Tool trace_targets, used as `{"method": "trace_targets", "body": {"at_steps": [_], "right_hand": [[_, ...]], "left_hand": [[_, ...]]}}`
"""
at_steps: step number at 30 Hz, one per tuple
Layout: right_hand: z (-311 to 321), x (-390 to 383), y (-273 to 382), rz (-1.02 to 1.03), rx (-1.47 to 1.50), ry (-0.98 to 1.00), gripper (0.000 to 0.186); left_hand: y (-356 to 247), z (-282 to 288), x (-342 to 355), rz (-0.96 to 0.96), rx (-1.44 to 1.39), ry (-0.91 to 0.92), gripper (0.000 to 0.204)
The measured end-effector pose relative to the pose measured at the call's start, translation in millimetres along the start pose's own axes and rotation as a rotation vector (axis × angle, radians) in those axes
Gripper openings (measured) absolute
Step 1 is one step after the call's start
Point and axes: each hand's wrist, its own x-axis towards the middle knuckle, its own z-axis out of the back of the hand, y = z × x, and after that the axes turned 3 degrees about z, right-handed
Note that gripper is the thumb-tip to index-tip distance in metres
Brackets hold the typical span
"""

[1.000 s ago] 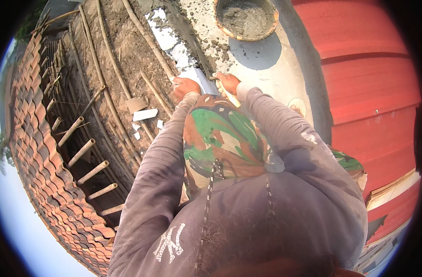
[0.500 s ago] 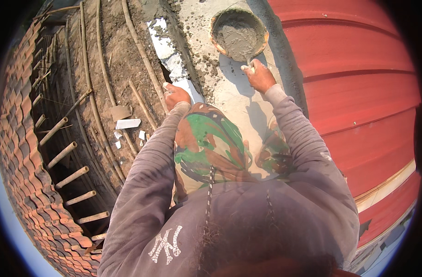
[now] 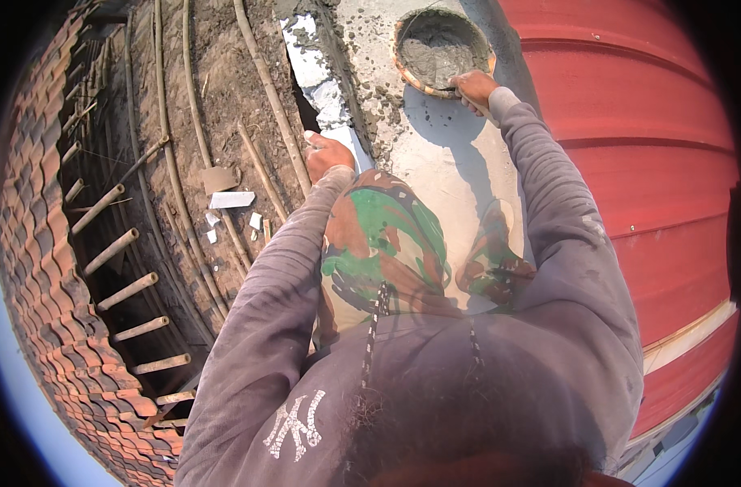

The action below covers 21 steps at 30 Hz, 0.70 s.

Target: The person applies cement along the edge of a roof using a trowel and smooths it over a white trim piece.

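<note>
A round bucket [image 3: 403,71] of wet grey mortar [image 3: 445,53] stands at the top centre, its rim smeared orange and grey. My right hand [image 3: 474,88] is closed at the near rim around the handle of a trowel, whose blade is mostly hidden in the mortar and behind my fingers. My left hand [image 3: 330,156] is curled over the edge of a white block [image 3: 350,140], on top of a low wall. Mortar [image 3: 342,65] lies in a rough strip along the right side of the white blocks.
A red metal roof [image 3: 622,170] slopes along the right. To the left are bamboo poles [image 3: 163,122] over bare earth, white fragments [image 3: 231,200] and a clay tile roof [image 3: 50,292]. My camouflage-clad knee [image 3: 386,235] rises between my arms, over the concrete ledge [image 3: 378,105].
My right hand has moved up and right along the bucket rim, and the trowel shows less. The view has shifted slightly; my left hand stays on the white block.
</note>
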Motion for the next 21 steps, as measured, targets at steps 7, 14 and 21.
{"method": "trace_targets", "body": {"at_steps": [7, 14, 21], "right_hand": [[-38, -73, -37, 0.087, 0.602, -0.117, 0.033], [-114, -142, 0, 0.343, 0.759, -0.407, 0.031], [-202, -112, 25, 0.461, 0.143, -0.39, 0.041]], "left_hand": [[1, -7, 3, -0.046, -0.031, 0.012, 0.086], [7, -10, 18, -0.009, -0.026, 0.012, 0.087], [5, -14, 15, 0.009, -0.063, 0.031, 0.089]]}}
